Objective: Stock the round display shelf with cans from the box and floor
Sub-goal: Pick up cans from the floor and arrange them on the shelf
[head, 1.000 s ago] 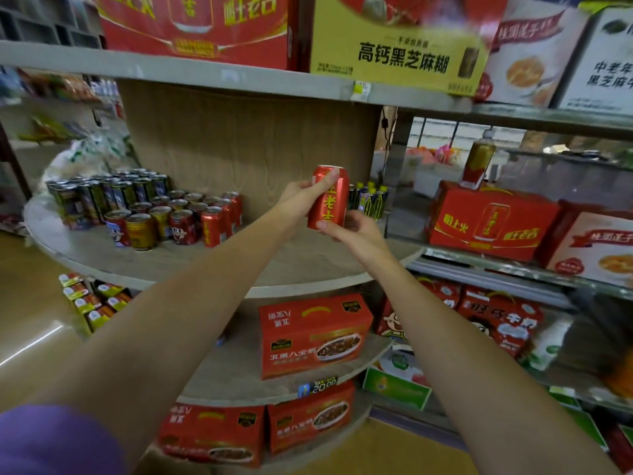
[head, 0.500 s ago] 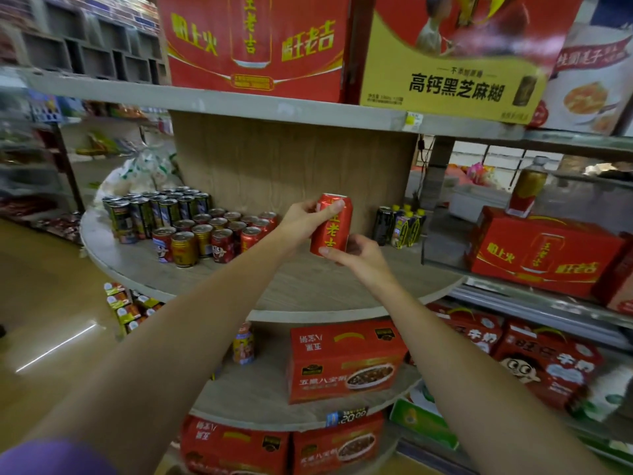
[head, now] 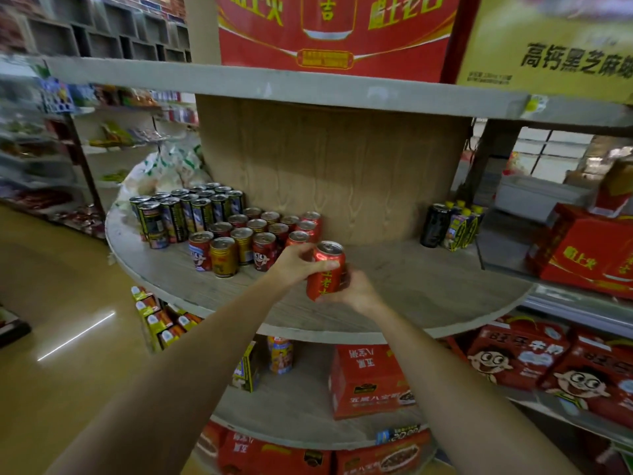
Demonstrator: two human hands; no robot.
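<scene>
We cannot read the whole label on the red can (head: 325,270): our left hand (head: 297,260) and right hand (head: 352,292) cover its sides and base, so whether it touches the round shelf (head: 428,293) stays unclear. The aisle shelves (head: 44,149) at left are smeared with blur. The yellow box (head: 555,46) is cut off by the top and right edges. The rear cans (head: 205,192) half hide one another.

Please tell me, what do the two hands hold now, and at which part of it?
A red can. The left hand grips its upper side; the right hand holds its lower part.
</scene>
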